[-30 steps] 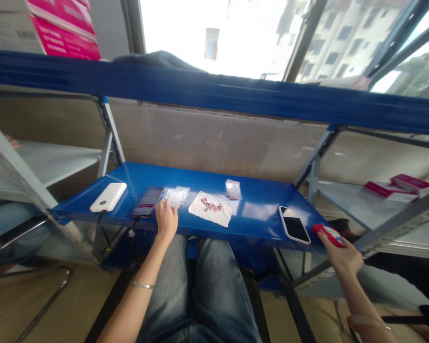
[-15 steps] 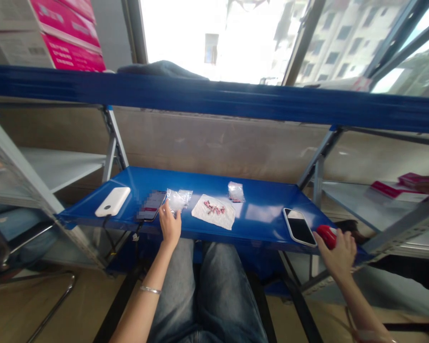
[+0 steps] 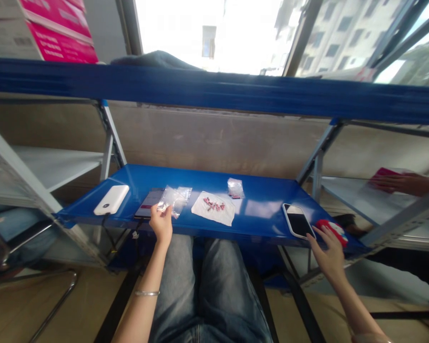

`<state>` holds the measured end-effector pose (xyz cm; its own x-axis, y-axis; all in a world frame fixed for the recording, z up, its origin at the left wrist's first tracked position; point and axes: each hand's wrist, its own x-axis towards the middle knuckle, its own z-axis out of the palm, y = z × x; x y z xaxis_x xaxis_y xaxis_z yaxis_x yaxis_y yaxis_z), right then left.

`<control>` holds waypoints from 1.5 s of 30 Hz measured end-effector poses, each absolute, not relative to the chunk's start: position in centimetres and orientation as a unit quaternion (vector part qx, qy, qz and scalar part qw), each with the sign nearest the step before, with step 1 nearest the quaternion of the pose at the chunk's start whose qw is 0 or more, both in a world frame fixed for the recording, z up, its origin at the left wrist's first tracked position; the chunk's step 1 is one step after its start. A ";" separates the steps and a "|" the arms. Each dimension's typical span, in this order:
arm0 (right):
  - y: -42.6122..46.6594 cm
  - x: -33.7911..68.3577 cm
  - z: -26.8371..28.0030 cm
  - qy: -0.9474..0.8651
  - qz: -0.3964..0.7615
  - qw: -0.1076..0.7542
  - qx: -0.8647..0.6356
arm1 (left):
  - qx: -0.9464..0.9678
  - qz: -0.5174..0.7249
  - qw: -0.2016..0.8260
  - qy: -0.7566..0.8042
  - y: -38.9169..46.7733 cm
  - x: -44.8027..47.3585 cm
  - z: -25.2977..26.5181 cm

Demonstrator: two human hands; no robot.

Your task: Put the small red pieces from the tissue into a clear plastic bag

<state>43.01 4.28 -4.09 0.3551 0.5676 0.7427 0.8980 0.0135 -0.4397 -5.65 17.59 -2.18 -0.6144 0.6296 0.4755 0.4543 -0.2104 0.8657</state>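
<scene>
My left hand [image 3: 161,223] pinches a small clear plastic bag [image 3: 168,200] and holds it just above the blue shelf [image 3: 260,209], beside a dark phone [image 3: 147,206]. More clear bags [image 3: 184,192] lie behind it. A white paper [image 3: 213,208] carrying several small pink-red pieces [image 3: 213,205] lies in the middle. A filled clear bag [image 3: 234,188] sits further back. My right hand [image 3: 327,250] rests open at the shelf's right end, its fingers touching a red and white object [image 3: 333,228] next to a white-edged phone [image 3: 298,221].
A white power bank [image 3: 111,199] lies at the shelf's left end with a cable hanging below. Another person's hand [image 3: 402,183] reaches onto the grey shelf at right over a pink box. Pink boxes [image 3: 59,29] stand top left. My jeans-clad legs are under the shelf.
My left hand has lifted a clear bag off the shelf. My right hand has set the red object down at the shelf's right end and loosened. Another person's hand has appeared at right.
</scene>
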 end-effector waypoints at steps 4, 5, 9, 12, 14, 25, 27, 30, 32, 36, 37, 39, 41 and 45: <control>2.9 42.2 -4.3 -0.563 -0.196 0.446 -0.667 | 0.462 0.631 0.063 0.620 18.5 -6.0 -2.2; 2.7 42.1 -4.4 -0.570 -0.203 0.444 -0.661 | 0.472 0.634 0.053 0.611 18.8 -6.1 -2.2; 2.3 42.0 -4.6 -0.590 -0.236 0.430 -0.642 | 0.504 0.657 -0.015 0.560 19.3 -6.2 -2.3; 2.2 42.1 -4.5 -0.607 -0.244 0.400 -0.642 | 0.516 0.669 -0.038 0.533 19.1 -6.3 -2.1; 2.1 42.1 -4.4 -0.611 -0.245 0.388 -0.645 | 0.516 0.682 -0.044 0.517 18.8 -6.2 -1.7; 1.9 42.3 -4.4 -0.604 -0.243 0.362 -0.667 | 0.351 0.751 0.051 0.556 14.6 -5.6 2.4; 1.9 42.5 -4.4 -0.610 -0.240 0.346 -0.671 | 0.358 0.747 0.046 0.558 13.9 -5.8 2.4; 1.7 42.5 -4.5 -0.607 -0.237 0.327 -0.684 | 0.349 0.737 0.102 0.570 13.3 -6.2 2.2; 1.6 42.3 -4.3 -0.603 -0.232 0.319 -0.693 | 0.329 0.741 0.172 0.560 13.0 -6.3 2.2; 1.3 41.5 -3.6 -0.592 -0.224 0.351 -0.690 | 0.316 0.746 0.255 0.528 12.6 -6.2 3.0; 1.3 41.4 -3.5 -0.590 -0.222 0.363 -0.686 | 0.320 0.744 0.268 0.522 12.5 -6.2 3.1; 1.2 41.2 -3.3 -0.591 -0.218 0.375 -0.681 | 0.327 0.739 0.290 0.512 12.3 -6.2 3.3; 1.4 41.2 -3.4 -0.596 -0.211 0.370 -0.681 | 0.333 0.737 0.302 0.505 12.2 -6.2 3.2; 2.0 41.8 -4.0 -0.588 -0.198 0.321 -0.715 | 0.338 0.742 0.307 0.492 12.1 -6.3 2.9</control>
